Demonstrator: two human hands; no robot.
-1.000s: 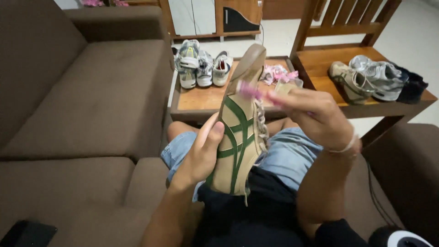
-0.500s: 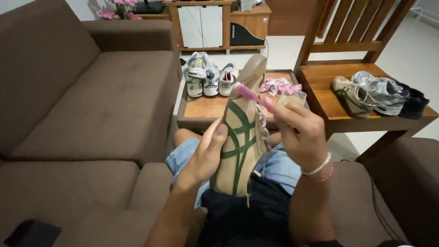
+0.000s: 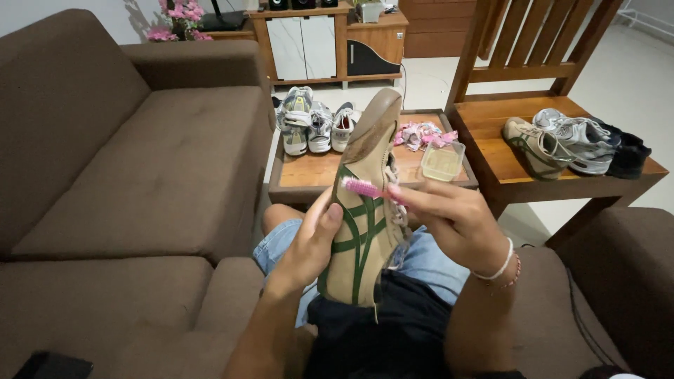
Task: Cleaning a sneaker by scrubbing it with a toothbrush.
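Head view: one camera looks down at both hands over the lap.
Shoe: tan sneaker (image 3: 361, 210) with green stripes, held above the lap, sole edge turned up.
Long axis: toe points up and away toward the desk (image 3: 316, 172), heel down at the dark shorts.
Left hand (image 3: 312, 242): cups the sneaker's left side, thumb pressed on the upper; this grip is wrapped about the shoe.
Right hand (image 3: 456, 221): grip pinched together on a pink toothbrush (image 3: 365, 188).
Brush to shoe: bristles touch the upper near the laces, handle running to the right, across the shoe's length.
Nearer hand: both touch it; the right works from the lace side.
Materials: matte smooth upper, worn rubber sole, plastic brush.
Nearby: clear plastic tub (image 3: 442, 161) and pink cloth (image 3: 421, 133) on the desk, brown fabric sofa (image 3: 140, 182) to the left.
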